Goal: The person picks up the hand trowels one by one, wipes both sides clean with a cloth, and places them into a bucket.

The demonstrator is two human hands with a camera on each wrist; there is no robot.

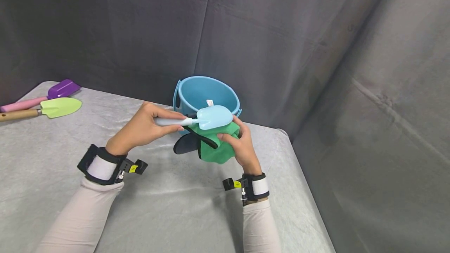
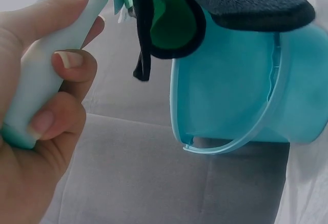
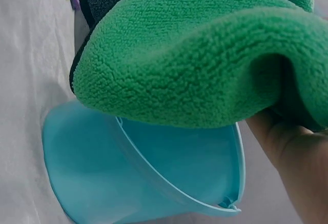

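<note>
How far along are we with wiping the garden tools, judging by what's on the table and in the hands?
In hand: the left hand grips the light blue trowel by its handle, and the right hand holds the green cloth under its blade, just in front of the blue bucket. Likely left: the green trowel and purple scoop lie apart at the table's far left. The visible part of the bucket's inside holds no tools, so nothing looks finished.

A green fleecy cloth [image 3: 205, 55] with a dark edge fills the upper part of the view, and its dark grey side shows at the top left. The right hand [image 3: 292, 157] holds the cloth from below at the right edge. Under the cloth stands a blue bucket [image 3: 102, 172], with its thin handle [image 3: 174, 188] lying across the wall. The bucket rests on the pale grey worktop [image 3: 25, 70].
</note>
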